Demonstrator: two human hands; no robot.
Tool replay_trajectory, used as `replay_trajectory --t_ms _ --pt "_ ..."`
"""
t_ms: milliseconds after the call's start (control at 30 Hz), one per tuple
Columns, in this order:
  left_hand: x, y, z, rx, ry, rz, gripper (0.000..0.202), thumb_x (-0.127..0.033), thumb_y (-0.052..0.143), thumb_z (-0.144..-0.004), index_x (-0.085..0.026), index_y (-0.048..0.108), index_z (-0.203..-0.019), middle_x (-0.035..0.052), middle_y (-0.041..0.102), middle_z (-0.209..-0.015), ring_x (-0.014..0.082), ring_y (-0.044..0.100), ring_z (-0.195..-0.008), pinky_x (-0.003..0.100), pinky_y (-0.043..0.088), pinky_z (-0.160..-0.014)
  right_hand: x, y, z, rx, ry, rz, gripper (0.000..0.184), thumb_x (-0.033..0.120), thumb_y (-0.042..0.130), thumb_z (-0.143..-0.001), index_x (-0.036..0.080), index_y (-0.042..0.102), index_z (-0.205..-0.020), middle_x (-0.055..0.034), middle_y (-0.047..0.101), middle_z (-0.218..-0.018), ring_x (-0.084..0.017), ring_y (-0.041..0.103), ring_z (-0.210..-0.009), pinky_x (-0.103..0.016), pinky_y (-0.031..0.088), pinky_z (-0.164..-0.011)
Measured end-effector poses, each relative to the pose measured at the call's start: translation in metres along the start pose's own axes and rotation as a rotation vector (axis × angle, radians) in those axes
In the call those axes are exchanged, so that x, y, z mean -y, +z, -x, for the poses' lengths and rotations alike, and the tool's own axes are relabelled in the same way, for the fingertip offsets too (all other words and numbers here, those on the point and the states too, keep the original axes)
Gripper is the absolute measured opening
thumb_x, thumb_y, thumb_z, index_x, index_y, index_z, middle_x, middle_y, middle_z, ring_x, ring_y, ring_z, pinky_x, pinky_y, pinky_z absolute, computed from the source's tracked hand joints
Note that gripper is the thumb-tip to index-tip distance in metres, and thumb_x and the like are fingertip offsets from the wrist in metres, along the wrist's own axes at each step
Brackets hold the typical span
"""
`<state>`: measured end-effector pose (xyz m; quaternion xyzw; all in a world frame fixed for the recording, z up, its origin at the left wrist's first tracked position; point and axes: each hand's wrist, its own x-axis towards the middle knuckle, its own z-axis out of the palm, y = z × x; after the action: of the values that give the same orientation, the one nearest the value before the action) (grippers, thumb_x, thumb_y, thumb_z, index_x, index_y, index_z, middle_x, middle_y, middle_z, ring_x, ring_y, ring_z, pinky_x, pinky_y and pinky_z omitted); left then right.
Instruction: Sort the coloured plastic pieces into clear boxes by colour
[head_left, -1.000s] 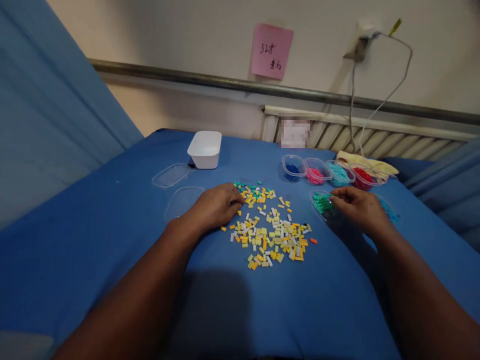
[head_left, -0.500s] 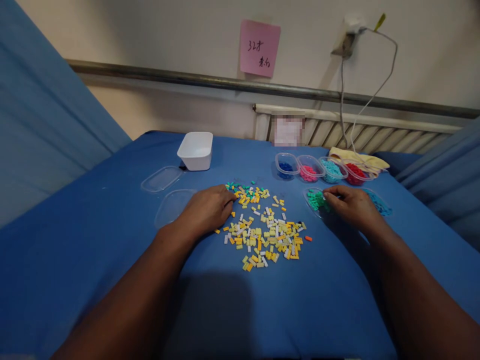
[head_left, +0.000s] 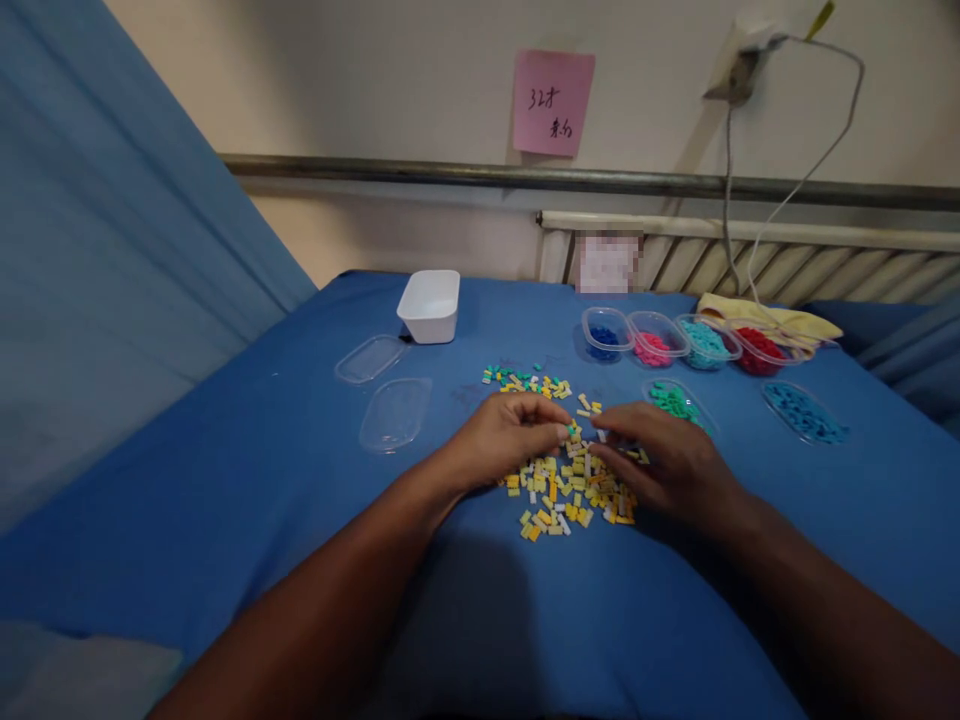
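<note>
My left hand (head_left: 517, 435) is over the pile, its thumb and forefinger pinched on a small green toy brick (head_left: 571, 430). Facing it from the right is my right hand (head_left: 667, 455), thumb and fingers apart, with nothing visible between them. Beneath and between both hands spreads a loose pile of yellow, cream and white toy bricks (head_left: 559, 490), partly covered by the fingers. Behind the left hand lie more yellow bricks mixed with green ones (head_left: 525, 380). Just beyond my right hand, green bricks (head_left: 673, 402) sit in a shallow clear lid, partly hidden by that hand.
Clear tubs of dark blue (head_left: 602, 343), pink (head_left: 652, 349), turquoise (head_left: 703, 343) and red bricks (head_left: 759, 352) line the back right. Blue bricks (head_left: 806, 412) fill a lid at right. A white bin (head_left: 431, 325) and clear lids (head_left: 396, 415) stand left. A yellow cloth (head_left: 780, 322) lies behind.
My right hand has moved left from the green bricks' lid to the pile. My left hand has come right and now pinches a green brick. The view has shifted left.
</note>
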<state>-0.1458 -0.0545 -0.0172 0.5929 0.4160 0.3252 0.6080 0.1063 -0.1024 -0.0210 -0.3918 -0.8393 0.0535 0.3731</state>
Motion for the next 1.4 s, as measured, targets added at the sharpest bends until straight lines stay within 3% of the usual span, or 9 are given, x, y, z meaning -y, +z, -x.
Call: replay_trajectory --t_ms 167,367,433,533,600,700,833,1033,1400 --pt "0.002 0.023 0.007 0.089 -0.063 0.256 0.037 -0.041 0.096 -0.075 -0.018 0.078 -0.097 0.0034 0.078 -0.081 0.0128 0.073 -0.072 0.026 0.056 -0.072 0.014 0.005 0.0 -0.015 -0.129 -0.074 0.02 0.018 0.068 -0.107 0.027 0.076 -0.122 -0.0073 0.081 -0.112 -0.022 0.079 -0.096 -0.035 0.065 -0.084" --pt "0.001 0.019 0.008 0.056 -0.029 0.118 0.027 -0.037 0.087 -0.085 -0.018 0.077 -0.103 0.0039 0.077 -0.078 0.0143 0.073 -0.071 0.026 0.055 -0.069 0.012 0.002 0.001 0.011 -0.091 -0.087 0.02 0.019 0.065 -0.108 0.028 0.075 -0.122 -0.0071 0.08 -0.111 -0.022 0.078 -0.097 -0.037 0.065 -0.085" --pt "0.0 0.012 0.008 -0.028 0.082 -0.053 0.023 -0.039 0.077 -0.095 -0.019 0.079 -0.106 0.0073 0.081 -0.09 0.0183 0.077 -0.082 0.033 0.061 -0.08 0.008 -0.004 0.0 0.004 -0.061 -0.044 0.016 0.02 0.063 -0.108 0.027 0.075 -0.117 -0.0073 0.08 -0.108 -0.023 0.077 -0.097 -0.038 0.064 -0.086" --pt "0.0 -0.006 0.005 -0.172 0.332 -0.528 0.031 -0.038 0.062 -0.106 -0.021 0.08 -0.125 0.0126 0.08 -0.134 0.0275 0.074 -0.128 0.049 0.055 -0.117 -0.013 -0.019 0.0 -0.038 0.043 0.107 0.016 0.025 0.061 -0.108 0.025 0.077 -0.11 -0.0091 0.081 -0.107 -0.026 0.077 -0.099 -0.042 0.062 -0.09" --pt "0.002 -0.02 0.001 -0.139 0.396 -0.855 0.041 -0.038 0.055 -0.11 -0.022 0.073 -0.143 0.013 0.064 -0.162 0.0312 0.054 -0.157 0.056 0.037 -0.134 -0.035 -0.03 0.005 -0.041 0.148 0.238 0.021 0.03 0.058 -0.108 0.025 0.079 -0.108 -0.0109 0.082 -0.109 -0.03 0.077 -0.102 -0.044 0.061 -0.091" --pt "0.005 -0.032 -0.003 0.007 0.314 -1.141 0.053 -0.043 0.045 -0.115 -0.017 0.061 -0.158 0.0153 0.048 -0.175 0.0327 0.037 -0.168 0.057 0.029 -0.138 -0.071 -0.041 0.016 0.011 0.272 0.42 0.026 0.033 0.056 -0.106 0.023 0.08 -0.108 -0.0131 0.082 -0.109 -0.033 0.077 -0.1 -0.046 0.06 -0.085" --pt "0.001 -0.037 0.0 0.085 0.321 -1.278 0.055 -0.045 0.039 -0.117 -0.015 0.065 -0.155 0.0148 0.056 -0.169 0.0302 0.045 -0.164 0.05 0.033 -0.137 -0.093 -0.042 0.025 0.048 0.307 0.548 0.027 0.035 0.059 -0.104 0.021 0.082 -0.108 -0.0141 0.083 -0.108 -0.033 0.077 -0.096 -0.044 0.061 -0.081" --pt "-0.011 -0.048 0.008 0.074 0.376 -1.274 0.04 -0.037 0.047 -0.115 -0.022 0.083 -0.124 0.0094 0.077 -0.145 0.0281 0.07 -0.14 0.048 0.053 -0.124 -0.064 -0.016 0.016 0.086 0.091 0.342 0.04 0.041 0.053 -0.114 0.015 0.078 -0.132 -0.0189 0.08 -0.135 -0.035 0.075 -0.125 -0.053 0.061 -0.11" --pt "0.029 -0.064 -0.024 -0.436 0.447 -0.971 0.029 -0.024 0.056 -0.106 -0.018 0.082 -0.116 0.0101 0.082 -0.117 0.0265 0.075 -0.113 0.044 0.059 -0.108 -0.025 0.052 -0.059 0.532 0.006 0.162 0.071 0.059 0.051 -0.113 0.017 0.049 -0.171 -0.0181 0.041 -0.179 -0.036 0.035 -0.169 -0.06 0.033 -0.136"
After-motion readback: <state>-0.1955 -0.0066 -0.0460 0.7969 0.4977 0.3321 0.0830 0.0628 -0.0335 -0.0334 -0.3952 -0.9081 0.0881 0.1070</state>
